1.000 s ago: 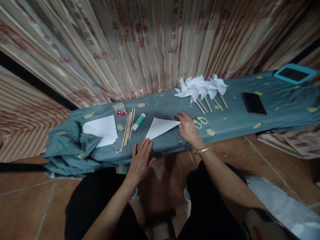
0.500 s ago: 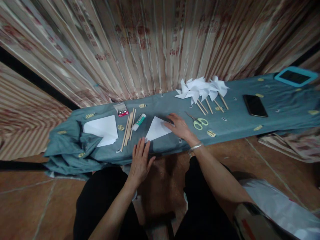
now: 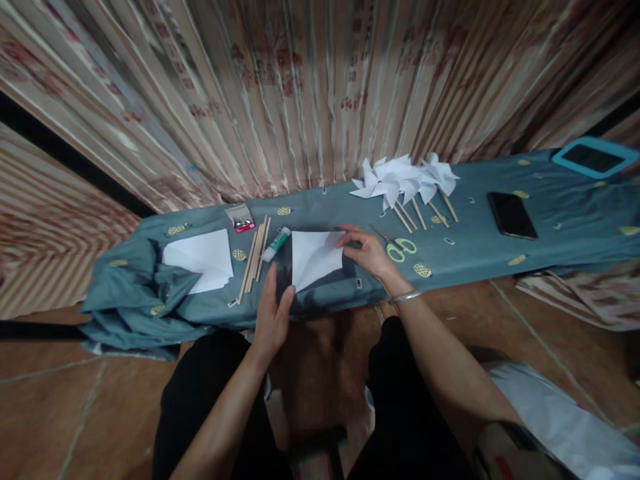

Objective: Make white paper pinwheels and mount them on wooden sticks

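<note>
A white square sheet of paper (image 3: 315, 257), opened out with a faint crease, is tilted a little above the cloth. My left hand (image 3: 273, 313) has its lower left corner between thumb and fingers. At the right edge, my right hand (image 3: 367, 253) pinches the sheet; a bangle circles that wrist. Just left of the sheet lies a glue stick (image 3: 277, 245), beside several thin wooden sticks (image 3: 254, 260). Green-handled scissors (image 3: 397, 248) rest to the right of my right hand.
White paper pinwheels (image 3: 400, 180) on sticks lie at the back right. Farther right are a black phone (image 3: 513, 215) and a blue-framed tablet (image 3: 595, 157). A paper stack (image 3: 200, 257) and a small open box (image 3: 241, 219) of metal pieces sit left. A curtain (image 3: 310, 100) hangs behind.
The paper has gone from a folded triangle lying flat to an opened square. Both hands have changed from flattened fingers to holding its edges.
</note>
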A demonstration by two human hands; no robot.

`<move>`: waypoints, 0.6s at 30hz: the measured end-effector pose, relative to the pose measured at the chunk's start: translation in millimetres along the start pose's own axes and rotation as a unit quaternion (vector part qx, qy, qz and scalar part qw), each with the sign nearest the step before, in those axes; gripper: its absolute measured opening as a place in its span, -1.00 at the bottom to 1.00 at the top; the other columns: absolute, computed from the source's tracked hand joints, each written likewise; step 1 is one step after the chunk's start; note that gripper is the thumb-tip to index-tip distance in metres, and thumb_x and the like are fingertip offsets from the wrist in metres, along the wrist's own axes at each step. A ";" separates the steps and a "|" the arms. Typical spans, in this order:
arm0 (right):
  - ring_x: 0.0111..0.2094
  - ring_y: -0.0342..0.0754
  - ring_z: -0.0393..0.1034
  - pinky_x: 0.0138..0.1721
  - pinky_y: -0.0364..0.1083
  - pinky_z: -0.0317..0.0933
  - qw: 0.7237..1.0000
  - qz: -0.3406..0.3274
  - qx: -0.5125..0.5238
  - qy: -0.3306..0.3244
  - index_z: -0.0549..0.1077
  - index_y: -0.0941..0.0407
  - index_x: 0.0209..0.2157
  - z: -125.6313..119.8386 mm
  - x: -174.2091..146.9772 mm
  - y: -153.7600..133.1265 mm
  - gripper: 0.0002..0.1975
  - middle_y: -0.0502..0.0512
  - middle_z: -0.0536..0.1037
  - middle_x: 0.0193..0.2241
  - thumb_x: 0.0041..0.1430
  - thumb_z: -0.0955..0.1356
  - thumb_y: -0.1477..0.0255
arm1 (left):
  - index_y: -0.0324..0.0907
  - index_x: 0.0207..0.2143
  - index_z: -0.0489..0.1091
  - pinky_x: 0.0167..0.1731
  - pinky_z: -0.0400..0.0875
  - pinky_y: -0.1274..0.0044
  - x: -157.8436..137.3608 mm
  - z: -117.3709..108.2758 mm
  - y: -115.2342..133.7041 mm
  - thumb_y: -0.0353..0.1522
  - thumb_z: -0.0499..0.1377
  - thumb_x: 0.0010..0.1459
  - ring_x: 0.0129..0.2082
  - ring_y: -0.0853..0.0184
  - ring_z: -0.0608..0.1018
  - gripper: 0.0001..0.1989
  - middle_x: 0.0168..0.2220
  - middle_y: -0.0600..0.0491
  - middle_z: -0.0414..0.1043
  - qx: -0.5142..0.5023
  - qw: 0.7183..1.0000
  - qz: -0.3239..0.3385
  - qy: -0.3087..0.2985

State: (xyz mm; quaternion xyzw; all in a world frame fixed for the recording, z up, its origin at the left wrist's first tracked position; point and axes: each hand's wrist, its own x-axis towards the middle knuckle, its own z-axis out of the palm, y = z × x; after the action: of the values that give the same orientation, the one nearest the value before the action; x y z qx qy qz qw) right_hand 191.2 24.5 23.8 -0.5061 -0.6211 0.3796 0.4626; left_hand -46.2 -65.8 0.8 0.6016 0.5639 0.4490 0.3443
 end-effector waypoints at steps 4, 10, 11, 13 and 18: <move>0.20 0.07 0.23 0.22 0.06 -0.02 0.997 -0.011 0.074 0.018 0.55 0.10 -0.47 -3.3 -5.1 -3.0 -0.82 0.15 0.49 0.04 -0.16 0.34 0.57 | -0.11 0.27 0.09 0.21 0.18 0.27 11.2 6.4 19.0 -0.04 0.26 0.00 0.27 0.09 0.24 -0.16 0.31 -0.15 0.10 -0.144 0.987 -0.073 0.010; 0.21 0.06 0.21 0.20 0.03 0.04 0.989 -0.007 0.144 0.034 0.55 0.10 -0.46 -6.4 -8.3 -8.4 -0.88 0.15 0.47 0.06 -0.15 0.40 0.51 | -0.31 -0.29 0.52 -0.31 0.51 0.44 27.4 18.6 50.3 -0.03 0.37 -0.24 -0.30 0.16 0.61 -0.43 -0.28 -0.15 0.58 -0.243 0.936 -0.232 -0.107; 0.21 0.05 0.21 0.19 0.02 0.05 0.988 -0.012 0.148 0.035 0.55 0.10 -0.47 -7.3 -8.6 -8.2 -0.89 0.15 0.48 0.05 -0.14 0.40 0.50 | -0.31 -0.38 0.52 -0.41 0.50 0.48 30.1 21.0 52.8 -0.04 0.38 -0.25 -0.42 0.24 0.59 -0.48 -0.39 -0.11 0.57 -0.257 0.925 -0.256 -0.110; 0.19 0.05 0.24 0.17 0.01 0.09 0.989 -0.019 0.140 0.036 0.55 0.10 -0.46 -10.8 -9.5 -6.1 -0.90 0.14 0.48 0.05 -0.12 0.40 0.49 | -0.29 -0.48 0.51 -0.52 0.43 0.56 35.0 25.3 54.4 -0.11 0.42 -0.31 -0.57 0.37 0.51 -0.55 -0.50 -0.03 0.54 -0.274 0.917 -0.276 -0.093; 0.12 0.07 0.33 0.02 0.02 0.27 0.994 -0.011 -0.075 0.075 0.53 0.13 -0.16 -39.4 -21.2 3.6 -0.70 0.24 0.45 0.08 0.04 0.32 0.48 | -0.28 -0.47 0.52 -0.54 0.43 0.53 42.2 27.1 42.3 -0.17 0.44 -0.39 -0.54 0.32 0.52 -0.57 -0.48 -0.03 0.56 -0.253 0.926 -0.279 -0.020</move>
State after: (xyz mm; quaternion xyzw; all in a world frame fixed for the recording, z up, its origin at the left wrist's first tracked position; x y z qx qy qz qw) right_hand 231.3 4.5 27.6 -0.5596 -0.6169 0.2881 0.4725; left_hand -7.1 -27.0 36.4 0.3211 0.5697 0.4505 0.6077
